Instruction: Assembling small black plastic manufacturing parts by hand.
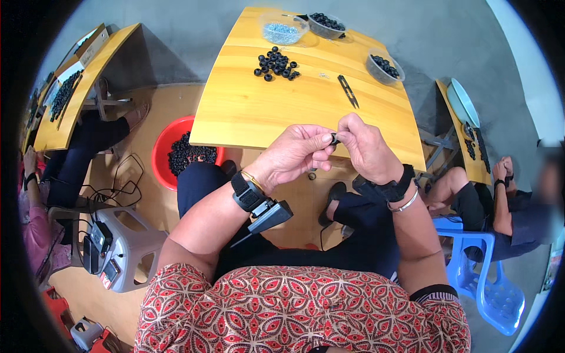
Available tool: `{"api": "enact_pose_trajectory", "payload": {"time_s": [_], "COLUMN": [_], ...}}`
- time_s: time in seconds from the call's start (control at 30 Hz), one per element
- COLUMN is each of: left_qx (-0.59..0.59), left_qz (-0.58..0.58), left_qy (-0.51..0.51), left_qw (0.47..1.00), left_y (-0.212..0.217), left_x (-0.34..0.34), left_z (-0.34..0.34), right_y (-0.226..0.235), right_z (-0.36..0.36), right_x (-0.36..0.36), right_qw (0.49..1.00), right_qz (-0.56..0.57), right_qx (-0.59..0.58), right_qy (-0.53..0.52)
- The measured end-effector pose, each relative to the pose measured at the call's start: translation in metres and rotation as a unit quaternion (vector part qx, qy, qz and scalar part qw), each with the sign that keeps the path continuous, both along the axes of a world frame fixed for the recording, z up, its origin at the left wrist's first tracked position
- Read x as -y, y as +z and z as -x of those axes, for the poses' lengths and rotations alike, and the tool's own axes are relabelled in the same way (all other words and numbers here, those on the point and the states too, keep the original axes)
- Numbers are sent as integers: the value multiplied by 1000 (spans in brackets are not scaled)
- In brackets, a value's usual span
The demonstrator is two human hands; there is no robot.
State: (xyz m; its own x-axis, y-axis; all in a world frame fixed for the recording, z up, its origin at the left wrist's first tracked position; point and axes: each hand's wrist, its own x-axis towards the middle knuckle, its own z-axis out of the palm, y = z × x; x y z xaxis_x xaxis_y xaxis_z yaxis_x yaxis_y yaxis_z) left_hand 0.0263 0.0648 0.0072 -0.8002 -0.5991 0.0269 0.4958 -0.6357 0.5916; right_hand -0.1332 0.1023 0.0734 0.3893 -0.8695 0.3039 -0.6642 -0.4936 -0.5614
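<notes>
Over the near edge of the table, my left hand point(299, 152) pinches a small black round piece point(334, 139) between thumb and forefinger. My right hand point(369, 150) is closed against the same piece from the other side, its fingers curled; whether it also grips something finer I cannot make out. Most of the piece is covered by my fingertips. Beyond the hands lies a pair of black thread snips point(348, 92). A loose pile of black round pieces with holes point(275, 63) sits farther off on the wooden table point(259, 112).
Along the table's far side stand clear bowls of blue-white bits point(282, 34) and black pieces point(326, 26), with another bowl point(385, 68) at right. A red basin point(158, 154) of black pieces is on the floor. Other people sit left and right, near a white stool point(138, 235) and blue chair point(488, 282).
</notes>
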Motion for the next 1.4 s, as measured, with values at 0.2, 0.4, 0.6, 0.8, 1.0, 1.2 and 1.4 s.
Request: {"api": "enact_pose_trajectory", "payload": {"time_s": [0.2,0.4,0.6,0.8,1.0,1.2,1.4], "left_qx": [26,41,65,30,26,33,65], "left_qz": [31,100,91,103,95,64,63], "left_qy": [-13,-17,-17,-15,-12,33,64], "left_qw": [999,994,994,994,995,997,994], "left_y": [22,29,37,43,54,49,44], "left_x": [-39,-76,-97,-92,-92,-85,-81], "left_z": [-8,-26,-48,-54,-47,-32,-22], "right_y": [3,8,-18,-27,3,2,-6], "right_z": [2,-16,-11,-19,-12,-13,-4], "right_x": [-50,-85,-87,-92,-101,-93,-88], "right_qw": [992,994,953,893,788,740,791], "right_qz": [-40,-18,-156,-191,-312,-318,-304], "right_qx": [120,108,258,406,526,590,528], "right_qy": [-9,21,-21,-9,72,55,51]}}
